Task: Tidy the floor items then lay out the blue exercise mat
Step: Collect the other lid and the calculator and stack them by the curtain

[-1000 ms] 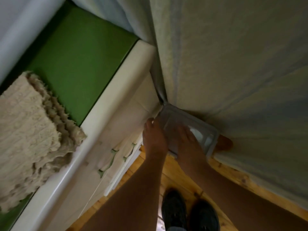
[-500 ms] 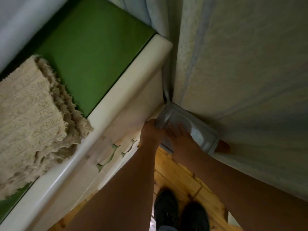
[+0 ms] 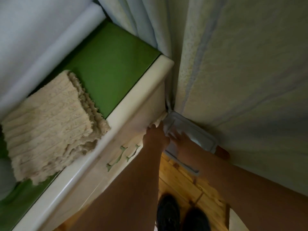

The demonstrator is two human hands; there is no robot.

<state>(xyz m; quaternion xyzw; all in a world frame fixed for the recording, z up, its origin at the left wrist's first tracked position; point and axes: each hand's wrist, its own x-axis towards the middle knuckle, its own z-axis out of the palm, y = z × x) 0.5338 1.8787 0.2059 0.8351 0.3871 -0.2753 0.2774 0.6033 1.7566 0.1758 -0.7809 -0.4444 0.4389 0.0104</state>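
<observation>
We're leaning over the corner, both arms reaching down. Our left hand presses against the near end of the clear, lidded plastic storage box, and our right hand lies flat on its lid, fingers spread wide rather than curled round anything, so this looks like a push, not a lift. The box sits on the wooden plank floor, wedged into the gap between the white wooden bed frame and the pale hanging curtain, presumably to get it clear of the open floor. Whether the left fingers hook the rim, we can't tell; they're blurred. A beige knitted blanket lies folded on the green mattress. The blue exercise mat isn't in view, so laying it out is yet to come.
</observation>
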